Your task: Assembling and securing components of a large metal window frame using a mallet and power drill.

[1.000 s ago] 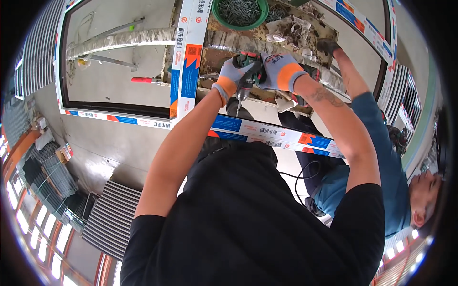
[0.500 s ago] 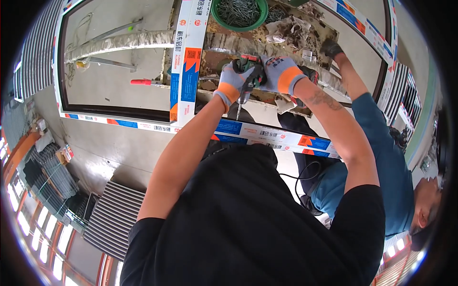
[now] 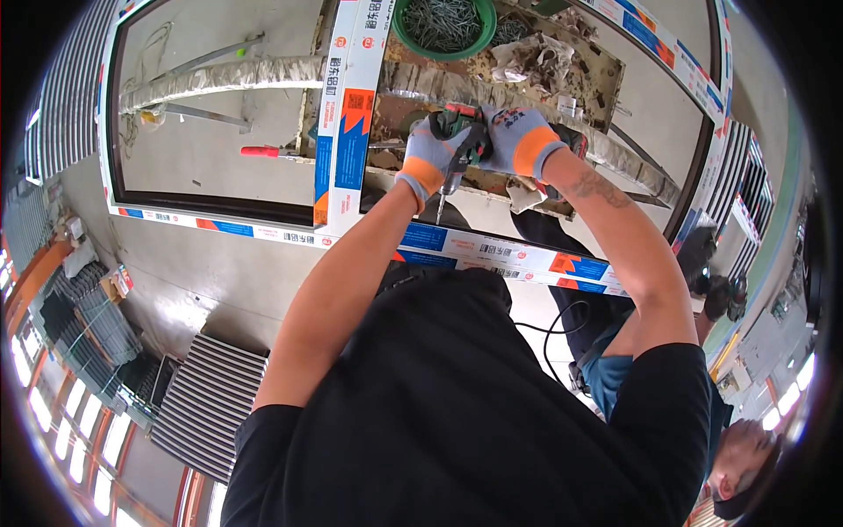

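From where I stand, the drill (image 3: 451, 178) is in both gloved hands, over the near rail (image 3: 518, 252) of a big taped frame. It points down toward the wearer's body, its bit reaching the rail's inner edge; whether the tip touches, I can't tell. The left hand (image 3: 428, 151) has its fingers clamped around the drill's body. The right hand (image 3: 520, 139) is closed on it from the other side, though most of its fingers are hidden from me.

Beyond the hands, a rusty, cluttered tabletop shows through the frame, carrying a green bowl (image 3: 443, 55) full of screws (image 3: 442, 22) and some crumpled paper (image 3: 534, 61). A red-handled tool (image 3: 259, 151) sticks out to the left, past the upright bar (image 3: 351, 119). On the right, a co-worker (image 3: 604, 378) in a teal shirt is partly hidden behind the wearer's arm.
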Action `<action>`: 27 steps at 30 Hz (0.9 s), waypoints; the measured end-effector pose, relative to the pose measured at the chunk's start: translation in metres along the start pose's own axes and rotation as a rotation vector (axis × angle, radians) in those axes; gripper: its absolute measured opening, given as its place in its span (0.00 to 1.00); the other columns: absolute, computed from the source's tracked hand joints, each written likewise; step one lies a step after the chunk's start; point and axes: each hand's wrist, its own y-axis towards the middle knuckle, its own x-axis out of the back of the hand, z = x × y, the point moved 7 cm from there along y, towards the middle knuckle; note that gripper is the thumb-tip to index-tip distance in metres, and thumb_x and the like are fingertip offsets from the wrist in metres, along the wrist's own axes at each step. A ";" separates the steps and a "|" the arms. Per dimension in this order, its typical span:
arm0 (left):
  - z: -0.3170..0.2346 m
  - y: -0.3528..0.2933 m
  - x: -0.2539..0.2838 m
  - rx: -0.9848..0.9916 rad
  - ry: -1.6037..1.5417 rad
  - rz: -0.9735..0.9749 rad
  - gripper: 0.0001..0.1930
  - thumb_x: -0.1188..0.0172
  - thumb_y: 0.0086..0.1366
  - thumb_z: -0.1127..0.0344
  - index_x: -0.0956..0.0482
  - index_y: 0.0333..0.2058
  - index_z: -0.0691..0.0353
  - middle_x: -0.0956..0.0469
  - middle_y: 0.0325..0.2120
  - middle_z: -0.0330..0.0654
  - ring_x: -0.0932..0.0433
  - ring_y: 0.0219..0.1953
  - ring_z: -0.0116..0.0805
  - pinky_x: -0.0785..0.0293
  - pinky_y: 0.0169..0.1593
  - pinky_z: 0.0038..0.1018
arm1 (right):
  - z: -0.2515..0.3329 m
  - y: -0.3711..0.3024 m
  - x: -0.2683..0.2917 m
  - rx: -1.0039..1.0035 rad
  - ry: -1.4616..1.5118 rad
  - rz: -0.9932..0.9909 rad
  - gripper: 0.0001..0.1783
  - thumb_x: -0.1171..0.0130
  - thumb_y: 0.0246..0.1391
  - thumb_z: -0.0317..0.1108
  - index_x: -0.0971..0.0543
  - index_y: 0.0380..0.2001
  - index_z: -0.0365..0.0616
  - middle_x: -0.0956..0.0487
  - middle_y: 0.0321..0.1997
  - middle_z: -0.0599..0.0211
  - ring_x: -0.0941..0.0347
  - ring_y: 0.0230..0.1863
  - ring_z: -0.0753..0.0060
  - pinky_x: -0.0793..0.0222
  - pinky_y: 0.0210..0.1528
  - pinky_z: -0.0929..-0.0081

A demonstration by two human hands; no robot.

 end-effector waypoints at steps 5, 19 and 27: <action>-0.009 0.003 -0.002 -0.146 0.059 0.056 0.14 0.31 0.58 0.72 0.23 0.42 0.67 0.17 0.36 0.40 0.20 0.36 0.24 0.23 0.40 0.23 | 0.002 0.000 0.002 0.008 -0.017 -0.010 0.33 0.39 0.48 0.57 0.30 0.44 0.38 0.18 0.30 0.53 0.20 0.34 0.49 0.24 0.38 0.58; -0.004 0.000 0.003 -0.191 0.222 0.003 0.14 0.32 0.59 0.72 0.23 0.43 0.67 0.18 0.37 0.39 0.21 0.37 0.25 0.24 0.43 0.23 | 0.003 0.001 0.004 0.030 0.002 -0.012 0.36 0.37 0.46 0.60 0.31 0.44 0.38 0.18 0.29 0.53 0.20 0.34 0.49 0.24 0.37 0.58; -0.002 -0.002 0.005 -0.134 0.157 -0.009 0.14 0.32 0.59 0.72 0.22 0.43 0.66 0.17 0.37 0.39 0.21 0.37 0.24 0.24 0.42 0.23 | 0.004 0.001 0.004 0.055 0.000 -0.046 0.34 0.38 0.47 0.58 0.30 0.45 0.38 0.18 0.29 0.53 0.20 0.33 0.50 0.25 0.36 0.58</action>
